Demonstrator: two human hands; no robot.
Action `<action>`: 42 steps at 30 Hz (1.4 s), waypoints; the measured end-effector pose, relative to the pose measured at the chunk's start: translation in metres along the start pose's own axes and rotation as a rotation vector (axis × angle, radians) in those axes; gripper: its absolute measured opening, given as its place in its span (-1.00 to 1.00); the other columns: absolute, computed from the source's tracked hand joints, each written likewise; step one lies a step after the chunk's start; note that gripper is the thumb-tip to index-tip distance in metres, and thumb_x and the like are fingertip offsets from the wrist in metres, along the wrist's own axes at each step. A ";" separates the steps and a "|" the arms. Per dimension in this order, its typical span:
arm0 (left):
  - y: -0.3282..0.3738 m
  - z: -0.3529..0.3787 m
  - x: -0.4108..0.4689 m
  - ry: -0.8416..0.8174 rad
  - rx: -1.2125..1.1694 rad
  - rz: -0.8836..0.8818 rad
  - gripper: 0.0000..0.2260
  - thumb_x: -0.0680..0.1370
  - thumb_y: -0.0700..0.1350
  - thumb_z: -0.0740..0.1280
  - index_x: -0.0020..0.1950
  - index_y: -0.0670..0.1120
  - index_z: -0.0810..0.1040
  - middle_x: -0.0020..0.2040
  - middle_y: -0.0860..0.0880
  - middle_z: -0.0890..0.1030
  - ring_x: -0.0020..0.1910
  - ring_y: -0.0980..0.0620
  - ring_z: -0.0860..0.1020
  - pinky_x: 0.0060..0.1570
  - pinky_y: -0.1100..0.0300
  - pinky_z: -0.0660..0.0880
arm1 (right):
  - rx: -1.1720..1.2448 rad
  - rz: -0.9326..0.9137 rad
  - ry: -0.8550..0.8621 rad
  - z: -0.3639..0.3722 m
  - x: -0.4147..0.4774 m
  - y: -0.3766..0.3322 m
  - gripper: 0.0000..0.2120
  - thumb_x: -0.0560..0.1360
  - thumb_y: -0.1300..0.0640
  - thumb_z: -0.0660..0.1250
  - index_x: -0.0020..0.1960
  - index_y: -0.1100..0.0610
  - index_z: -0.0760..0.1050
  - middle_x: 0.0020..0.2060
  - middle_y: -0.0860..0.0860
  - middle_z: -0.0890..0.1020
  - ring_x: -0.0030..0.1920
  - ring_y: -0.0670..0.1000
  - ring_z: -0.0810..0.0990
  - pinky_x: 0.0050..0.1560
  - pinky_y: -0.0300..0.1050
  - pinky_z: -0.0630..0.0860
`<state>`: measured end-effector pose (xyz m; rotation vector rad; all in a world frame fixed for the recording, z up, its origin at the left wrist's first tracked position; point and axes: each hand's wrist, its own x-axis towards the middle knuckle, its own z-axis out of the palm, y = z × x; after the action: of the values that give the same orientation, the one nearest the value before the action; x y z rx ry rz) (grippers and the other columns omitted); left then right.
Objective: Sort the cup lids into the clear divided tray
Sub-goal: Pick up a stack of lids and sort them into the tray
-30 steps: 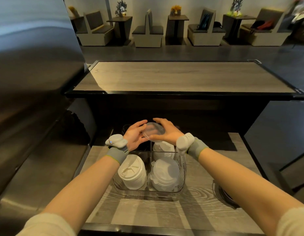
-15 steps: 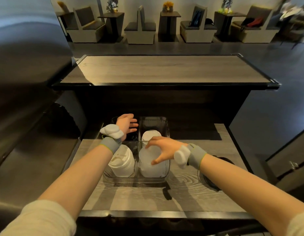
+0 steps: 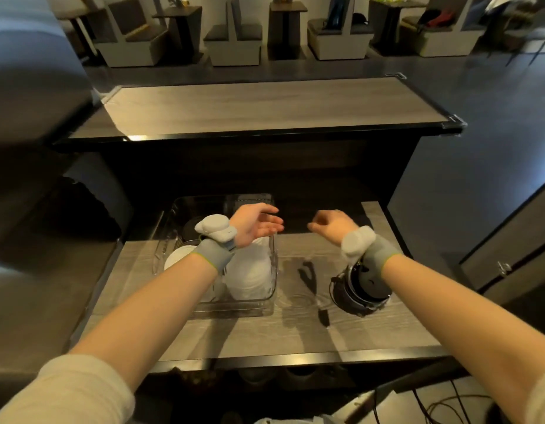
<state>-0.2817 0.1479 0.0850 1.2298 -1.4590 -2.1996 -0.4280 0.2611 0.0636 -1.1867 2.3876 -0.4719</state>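
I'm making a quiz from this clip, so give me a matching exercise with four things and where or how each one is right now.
Things:
1. left hand
2. right hand
3. clear lids
4. round hole

Places or states:
A. stacked in the tray's near right compartment
B. open, empty, above the tray
C. in the counter, under the right forearm
D. loosely curled, empty, right of the tray

Pairs: 1-B, 2-D, 3-A, 4-C
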 end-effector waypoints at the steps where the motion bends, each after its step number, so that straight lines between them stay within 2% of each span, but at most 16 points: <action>1: -0.002 0.013 -0.001 -0.085 0.000 -0.074 -0.85 0.62 -0.18 0.16 0.04 -0.22 0.47 -0.14 -0.20 0.56 -0.15 -0.08 0.61 -0.20 0.21 0.58 | 0.014 0.122 -0.051 -0.005 0.001 0.015 -0.63 0.53 -0.07 0.26 0.22 0.15 0.49 0.19 0.14 0.58 0.21 0.12 0.53 0.14 -0.10 0.43; 4: -0.016 0.051 0.007 -0.243 0.117 -0.256 -0.83 0.64 -0.12 0.13 -0.03 -0.16 0.46 0.03 -0.23 0.54 0.18 -0.19 0.51 0.16 0.02 0.44 | 0.045 0.325 -0.257 -0.017 -0.006 0.060 -0.42 0.50 -0.17 0.26 0.41 0.12 0.32 0.40 0.11 0.40 0.41 0.13 0.35 0.37 -0.05 0.29; 6: -0.030 0.071 0.015 -0.269 0.244 -0.315 -0.84 0.64 -0.08 0.12 -0.04 -0.11 0.43 0.03 -0.19 0.52 0.10 -0.15 0.53 0.24 -0.03 0.39 | 0.073 0.381 -0.339 -0.021 -0.015 0.084 -0.35 0.48 -0.24 0.23 0.45 0.08 0.26 0.44 0.09 0.33 0.45 0.14 0.28 0.42 0.02 0.24; 8: -0.045 0.088 0.020 -0.261 0.333 -0.372 -0.81 0.63 -0.04 0.12 0.12 -0.10 0.42 0.03 -0.17 0.50 0.01 -0.08 0.52 0.31 -0.06 0.33 | 0.154 0.422 -0.382 -0.023 -0.024 0.103 -0.37 0.51 -0.22 0.20 0.46 0.10 0.23 0.46 0.10 0.30 0.46 0.15 0.25 0.39 0.05 0.25; 11: -0.063 0.105 0.027 -0.238 0.340 -0.490 -0.51 0.61 0.08 0.16 0.49 -0.09 0.20 0.41 -0.23 0.33 0.38 -0.18 0.35 0.38 -0.16 0.20 | 0.327 0.505 -0.482 -0.021 -0.036 0.128 -0.34 0.47 -0.24 0.25 0.45 0.07 0.23 0.46 0.10 0.28 0.45 0.19 0.27 0.31 0.16 0.34; 14: -0.079 0.115 0.030 -0.233 0.294 -0.594 -0.30 0.55 0.22 0.17 0.56 -0.08 0.01 0.51 -0.26 0.18 0.47 -0.24 0.24 0.39 -0.24 0.14 | 0.460 0.541 -0.597 -0.019 -0.045 0.140 0.05 0.12 -0.34 0.49 0.46 0.09 0.22 0.44 0.09 0.31 0.41 0.19 0.33 0.22 0.15 0.42; 15: -0.084 0.118 0.029 -0.229 0.269 -0.623 -0.25 0.54 0.26 0.16 0.57 -0.08 -0.04 0.51 -0.27 0.17 0.47 -0.25 0.23 0.39 -0.25 0.13 | 0.463 0.530 -0.626 -0.016 -0.045 0.142 0.02 0.15 -0.29 0.51 0.46 0.10 0.22 0.43 0.09 0.32 0.39 0.19 0.35 0.23 0.14 0.42; 17: -0.094 0.125 0.029 -0.243 0.200 -0.671 -0.22 0.53 0.32 0.10 0.57 -0.11 -0.06 0.52 -0.27 0.18 0.48 -0.26 0.21 0.41 -0.24 0.09 | 0.490 0.517 -0.594 -0.010 -0.046 0.142 -0.28 0.41 -0.13 0.39 0.45 0.11 0.22 0.41 0.11 0.35 0.32 0.19 0.41 0.30 0.13 0.41; 24: -0.108 0.140 0.033 -0.204 0.055 -0.652 -0.37 0.59 0.26 -0.02 0.45 -0.18 0.31 0.45 -0.16 0.35 0.46 -0.19 0.28 0.43 -0.13 0.11 | 0.537 0.521 -0.517 0.002 -0.037 0.145 -0.47 0.45 -0.07 0.37 0.34 0.11 0.36 0.30 0.16 0.47 0.15 0.15 0.51 0.28 0.15 0.47; 27: -0.106 0.146 0.031 -0.187 0.035 -0.624 -0.54 0.58 0.19 0.07 0.10 -0.15 0.51 0.11 -0.14 0.54 0.09 -0.14 0.50 0.15 -0.05 0.37 | 0.544 0.527 -0.531 0.005 -0.033 0.143 -0.48 0.46 -0.10 0.35 0.34 0.09 0.37 0.24 0.13 0.52 0.14 0.13 0.50 0.29 0.09 0.46; 29: -0.107 0.148 0.030 -0.169 0.005 -0.636 -0.53 0.59 0.21 0.06 -0.05 -0.17 0.51 -0.04 -0.14 0.55 -0.08 -0.10 0.51 0.03 0.06 0.41 | 0.553 0.540 -0.547 0.005 -0.032 0.140 -0.48 0.47 -0.13 0.33 0.34 0.08 0.37 0.21 0.13 0.52 0.13 0.14 0.51 0.29 0.11 0.44; 33: -0.104 0.150 0.030 -0.115 -0.069 -0.605 -0.40 0.56 0.26 0.11 0.36 -0.19 0.43 0.34 -0.11 0.49 0.37 -0.05 0.43 0.26 0.15 0.38 | 0.667 0.553 -0.554 0.004 -0.026 0.144 -0.50 0.48 -0.15 0.29 0.30 0.13 0.41 0.04 0.08 0.58 0.09 0.11 0.56 0.19 0.05 0.52; 36: -0.094 0.146 0.028 -0.123 -0.037 -0.544 -0.40 0.55 0.24 0.15 0.39 -0.19 0.41 0.36 -0.10 0.47 0.39 -0.05 0.41 0.12 0.18 0.43 | 0.723 0.531 -0.534 0.004 -0.020 0.144 -0.56 0.48 -0.16 0.29 0.21 0.11 0.47 0.07 0.07 0.59 0.15 0.11 0.54 0.35 0.10 0.42; 38: -0.084 0.140 0.031 -0.153 -0.011 -0.517 -0.40 0.54 0.28 0.12 0.37 -0.14 0.43 0.36 -0.11 0.48 0.36 -0.07 0.42 0.21 0.13 0.39 | 0.797 0.523 -0.517 0.000 -0.014 0.136 -0.68 0.47 -0.15 0.30 0.06 0.07 0.50 0.14 0.09 0.56 0.16 0.11 0.53 0.35 0.09 0.42; 39: -0.078 0.136 0.031 -0.180 -0.019 -0.513 -0.40 0.53 0.31 0.10 0.32 -0.13 0.46 0.30 -0.13 0.54 0.29 -0.09 0.46 0.23 0.09 0.39 | 0.829 0.515 -0.512 -0.002 -0.010 0.132 -0.70 0.47 -0.14 0.30 0.03 0.06 0.50 0.18 0.10 0.54 0.17 0.12 0.53 0.33 0.09 0.44; 42: -0.053 0.123 0.032 -0.240 -0.113 -0.430 -0.46 0.55 0.30 0.04 0.04 -0.15 0.52 -0.23 -0.17 0.70 -0.08 -0.08 0.54 -0.01 0.07 0.48 | 0.870 0.439 -0.489 -0.013 0.004 0.110 -0.56 0.46 -0.16 0.30 0.22 0.08 0.45 0.30 0.10 0.48 0.17 0.11 0.53 0.08 -0.03 0.55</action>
<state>-0.3803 0.2340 0.0424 1.3844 -1.2108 -2.7534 -0.5094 0.3227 0.0214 -0.3169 1.6366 -0.8296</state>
